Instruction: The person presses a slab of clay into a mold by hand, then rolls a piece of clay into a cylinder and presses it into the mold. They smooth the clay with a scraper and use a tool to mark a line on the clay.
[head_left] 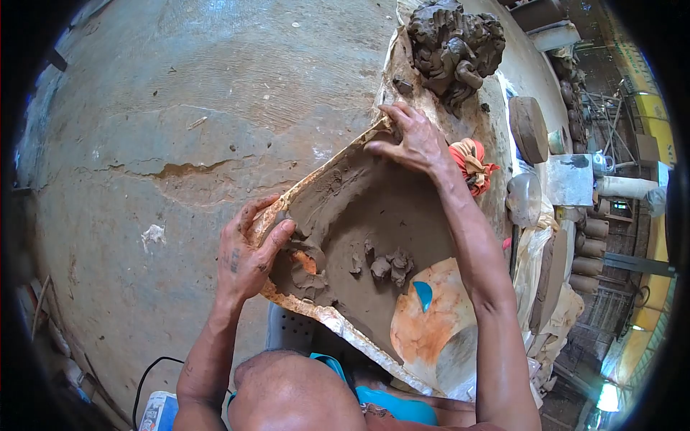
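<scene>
The clay (388,208) lines the mould (431,316) in the middle of the scene, reaching up to its far and left edges; the near right part shows bare surface. The left hand (251,251) is gripping the mould's left edge, thumb inside, fingers outside. The right hand (418,140) is partly open at the far corner, thumb towards the clay, fingers over the edge; how hard it presses cannot be told. A big lump (456,54) lies beyond it, a red cloth (474,165) to its right.

To work well, the thumbs should press evenly along the edge, the outer fingers backing the wall. The ragged orange gap (305,262) near the left hand wants clay worked firmly in, and the loose bits (392,266) could leave lumps unless smoothed down.
</scene>
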{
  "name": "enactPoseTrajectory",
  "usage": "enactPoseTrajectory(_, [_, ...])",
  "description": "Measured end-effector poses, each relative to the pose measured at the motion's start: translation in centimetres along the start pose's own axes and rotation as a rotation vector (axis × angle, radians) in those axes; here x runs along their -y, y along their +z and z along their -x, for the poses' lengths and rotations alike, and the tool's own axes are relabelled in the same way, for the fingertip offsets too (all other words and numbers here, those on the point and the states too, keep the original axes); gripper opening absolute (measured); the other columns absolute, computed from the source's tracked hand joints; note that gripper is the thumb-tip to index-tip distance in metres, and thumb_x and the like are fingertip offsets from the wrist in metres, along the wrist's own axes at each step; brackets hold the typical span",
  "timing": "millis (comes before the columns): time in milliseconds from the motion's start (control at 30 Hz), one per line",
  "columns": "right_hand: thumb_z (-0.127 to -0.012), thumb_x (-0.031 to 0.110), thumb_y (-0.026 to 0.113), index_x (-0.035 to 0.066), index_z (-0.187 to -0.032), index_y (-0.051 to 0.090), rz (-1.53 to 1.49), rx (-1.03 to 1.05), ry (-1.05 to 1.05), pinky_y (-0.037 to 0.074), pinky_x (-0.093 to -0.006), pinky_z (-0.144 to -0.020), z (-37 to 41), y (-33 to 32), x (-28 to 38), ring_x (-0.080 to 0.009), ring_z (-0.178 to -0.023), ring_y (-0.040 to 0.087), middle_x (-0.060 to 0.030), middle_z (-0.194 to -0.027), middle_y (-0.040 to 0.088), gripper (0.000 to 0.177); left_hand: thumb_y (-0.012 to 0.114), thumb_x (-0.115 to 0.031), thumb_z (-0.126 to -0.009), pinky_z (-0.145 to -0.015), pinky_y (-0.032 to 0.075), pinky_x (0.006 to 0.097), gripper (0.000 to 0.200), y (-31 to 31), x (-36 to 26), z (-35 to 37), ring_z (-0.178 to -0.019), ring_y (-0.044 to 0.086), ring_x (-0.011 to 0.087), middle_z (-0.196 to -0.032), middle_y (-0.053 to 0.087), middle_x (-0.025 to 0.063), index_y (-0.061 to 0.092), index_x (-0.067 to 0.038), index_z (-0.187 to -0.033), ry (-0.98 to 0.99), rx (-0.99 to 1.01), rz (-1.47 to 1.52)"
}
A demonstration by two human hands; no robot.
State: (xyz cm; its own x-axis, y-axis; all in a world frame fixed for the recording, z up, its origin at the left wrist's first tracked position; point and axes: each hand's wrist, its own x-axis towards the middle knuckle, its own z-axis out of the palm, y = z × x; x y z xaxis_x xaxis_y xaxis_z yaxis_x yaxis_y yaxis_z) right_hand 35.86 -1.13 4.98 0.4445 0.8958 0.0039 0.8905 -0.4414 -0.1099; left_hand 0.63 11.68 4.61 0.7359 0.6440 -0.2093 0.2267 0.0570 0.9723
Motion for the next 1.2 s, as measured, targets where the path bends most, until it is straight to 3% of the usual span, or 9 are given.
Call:
enactPoseTrajectory(133, [-0.083, 0.070, 0.075, 0.022, -0.151, 0.055, 0.023, 0.059, 0.033, 0.051, -0.0536, -0.110, -0.4, 1.2, -1.2, -0.0416, -0.135, 0.055, -0.0110, -0.153, 0.055, 0.086, 0.082, -0.028, -0.092, -0.093, 0.056, 0.0345, 0.051, 0.1, 0.1, -0.1, -0.104, 0.072, 0.0204, -0.115, 0.076, 0.0166, 0.068, 0.002, -0.132, -0.015, 0.006, 0.018])
enactPoseTrajectory(267, [-0.084, 0.065, 0.079, 0.019, -0.161, 0.044, -0.084, 0.025, 0.007, 0.042, -0.0490, -0.120, 1.1, -0.2, -1.2, -0.0398, -0.149, 0.043, -0.0176, -0.163, 0.044, 0.097, 0.081, -0.028, -0.093, -0.092, 0.056, 0.0339, 0.051, 0.1, 0.1, 0.0, -0.103, 0.072, 0.0200, -0.113, 0.076, 0.0162, 0.067, 0.002, -0.132, 0.000, 0.002, 0.069])
enactPoseTrajectory(333, [-0.084, 0.067, 0.077, 0.021, -0.166, 0.035, 0.160, 0.123, 0.219, 0.039, -0.0499, -0.123, 2.6, -1.4, 0.5, -0.0443, -0.151, 0.040, -0.0229, -0.167, 0.037, 0.102, 0.081, -0.027, -0.093, -0.091, 0.056, 0.0339, 0.051, 0.0, 0.0, 0.1, -0.102, 0.072, 0.0200, -0.112, 0.076, 0.0160, 0.067, 0.003, -0.132, 0.020, 0.001, 0.038])
enactPoseTrajectory(533, [-0.091, 0.060, 0.074, 0.018, -0.163, 0.042, 0.068, -0.017, 0.194, 0.044, -0.0509, -0.116, 3.9, 0.9, -1.1, -0.0479, -0.142, 0.049, -0.0280, -0.164, 0.038, 0.089, 0.081, -0.026, -0.093, -0.090, 0.056, 0.0331, 0.051, 0.2, 0.0, -0.1, -0.101, 0.071, 0.0189, -0.112, 0.075, 0.0160, 0.065, 0.004, -0.132, -0.033, 0.023, 0.093])
enactPoseTrajectory(600, [-0.090, 0.069, 0.068, 0.025, -0.163, 0.043, 0.061, -0.055, 0.180, 0.049, -0.0565, -0.111, 3.9, 1.1, -1.3, -0.0457, -0.141, 0.049, -0.0216, -0.166, 0.039, 0.089, 0.081, -0.028, -0.093, -0.089, 0.056, 0.0326, 0.054, 0.3, 0.2, -0.2, -0.102, 0.070, 0.0186, -0.112, 0.075, 0.0161, 0.065, 0.005, -0.133, -0.024, 0.030, 0.102])
enactPoseTrajectory(833, [-0.095, 0.074, 0.058, 0.022, -0.163, 0.043, 0.079, -0.067, 0.211, 0.049, -0.0578, -0.110, 4.0, 1.5, -1.2, -0.0455, -0.143, 0.048, -0.0213, -0.166, 0.040, 0.086, 0.082, -0.028, -0.093, -0.091, 0.056, 0.0327, 0.054, 0.3, 0.4, -0.1, -0.102, 0.071, 0.0191, -0.113, 0.075, 0.0162, 0.065, 0.004, -0.132, 0.020, -0.006, 0.051])
enactPoseTrajectory(933, [-0.098, 0.061, 0.063, 0.016, -0.156, 0.051, 0.290, -0.304, 0.074, 0.050, -0.0545, -0.109, 4.6, 0.1, -0.6, -0.0438, -0.140, 0.051, -0.0216, -0.157, 0.051, 0.075, 0.082, -0.027, -0.092, -0.093, 0.055, 0.0328, 0.053, 0.1, 0.2, -0.2, -0.104, 0.070, 0.0198, -0.114, 0.075, 0.0163, 0.066, 0.004, -0.132, -0.052, 0.006, 0.075])
enactPoseTrajectory(1033, [-0.091, 0.034, 0.080, 0.010, -0.137, 0.062, -0.159, -0.459, -0.374, 0.050, -0.0480, -0.111, 5.3, -1.9, 3.0, -0.0391, -0.133, 0.057, -0.0173, -0.134, 0.063, 0.055, 0.081, -0.027, -0.093, -0.095, 0.054, 0.0325, 0.052, 0.1, 0.0, -0.1, -0.107, 0.069, 0.0199, -0.117, 0.074, 0.0156, 0.066, 0.004, -0.132, -0.008, 0.027, -0.003])
enactPoseTrajectory(1200, [-0.091, 0.043, 0.076, 0.016, -0.149, 0.056, -0.102, -0.223, -0.681, 0.044, -0.0544, -0.117, 2.3, 3.1, 3.7, -0.0415, -0.144, 0.048, -0.0187, -0.153, 0.051, 0.067, 0.078, -0.022, -0.096, -0.100, 0.053, 0.0331, 0.048, 0.2, 0.1, -0.4, -0.115, 0.067, 0.0194, -0.126, 0.072, 0.0153, 0.066, 0.004, -0.134, -0.053, 0.043, 0.089])
